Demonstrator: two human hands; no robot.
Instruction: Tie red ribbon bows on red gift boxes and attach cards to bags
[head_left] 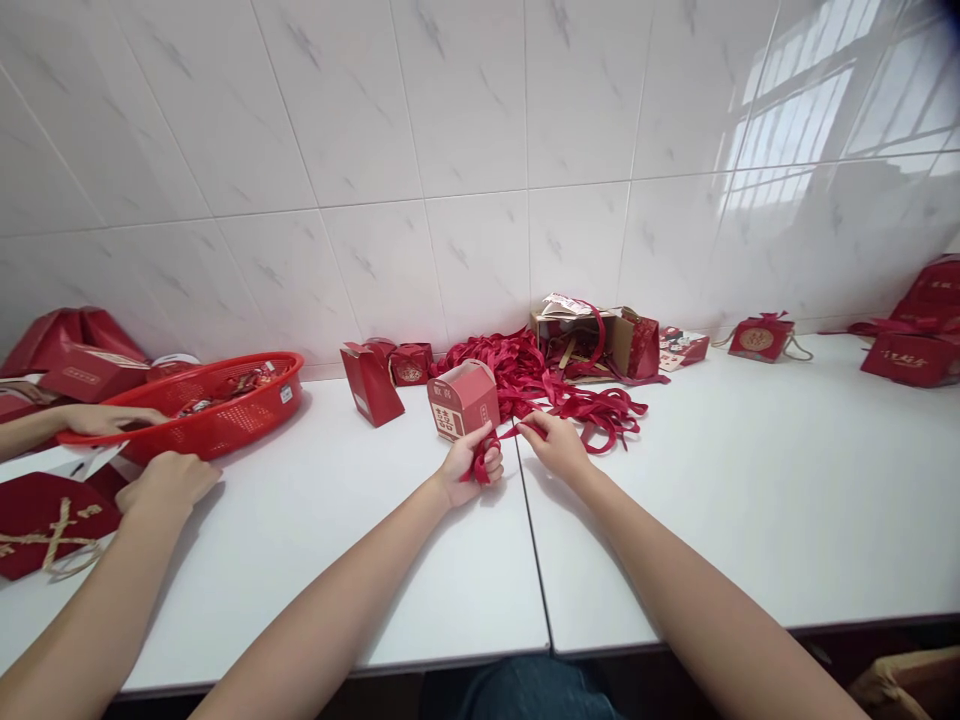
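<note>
My left hand (466, 468) is closed on a bunched red ribbon (480, 462), loops of it showing between the fingers. A strand runs across to my right hand (553, 440), which pinches it between thumb and fingertips. Just beyond my left hand stands a small red gift box (465, 400) with a rounded top and a pale panel of characters on its front. Whether the left fingers touch the box I cannot tell. Behind both hands lies a heap of loose red ribbons (499, 362), with more strands (600, 408) spread to the right.
At left, a co-worker's hands (169, 478) are near a red plastic basket (225, 425) of wrapped pieces and a dark red bag (45, 520). An open carton (622, 345) stands against the tiled wall. Red boxes (761, 338) sit along the back; others (911, 355) are far right.
</note>
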